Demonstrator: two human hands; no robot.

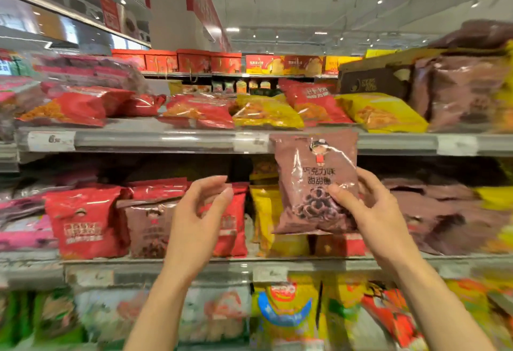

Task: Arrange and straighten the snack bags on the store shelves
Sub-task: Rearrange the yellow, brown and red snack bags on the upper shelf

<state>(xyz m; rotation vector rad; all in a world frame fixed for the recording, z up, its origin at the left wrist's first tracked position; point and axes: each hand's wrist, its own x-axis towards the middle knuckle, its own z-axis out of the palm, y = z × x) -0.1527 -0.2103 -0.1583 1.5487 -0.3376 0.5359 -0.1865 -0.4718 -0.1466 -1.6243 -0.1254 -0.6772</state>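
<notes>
My right hand (pixel 369 211) grips a brown snack bag (pixel 311 178) by its lower right corner and holds it upright in front of the shelves, over the edge of the upper shelf. My left hand (pixel 200 214) hovers in front of the middle shelf with its fingers curled and thumb near the fingertips, holding nothing. Behind it stand a brown bag (pixel 147 225) and red bags (pixel 83 223) on the middle shelf. Yellow bags (pixel 263 217) stand just left of the held bag.
The upper shelf (pixel 155 139) carries red bags (pixel 200 111) and yellow bags (pixel 266 111) lying flat. Brown bags (pixel 466 92) pile at the right on both shelves. The bottom shelf holds mixed colourful bags (pixel 286 311). Red boxes (pixel 194 60) line a far shelf.
</notes>
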